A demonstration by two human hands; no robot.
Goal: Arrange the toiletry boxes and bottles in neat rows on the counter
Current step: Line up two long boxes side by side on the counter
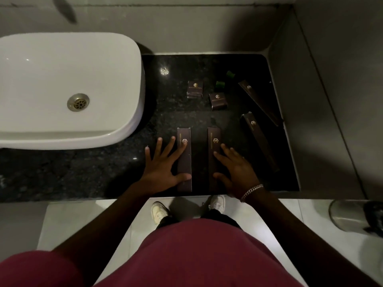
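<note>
Two long dark boxes lie side by side near the front edge of the black counter. My left hand rests flat with spread fingers against the left long box. My right hand lies spread on the right long box. Two more long boxes sit askew at the right: one near the middle right, another angled by the wall. Two small square boxes lie further back. Behind those are two green bottles.
A white basin with a brass drain takes up the counter's left. Grey walls close off the back and right. A metal bin stands on the tiled floor at the lower right. My shoes show below the counter edge.
</note>
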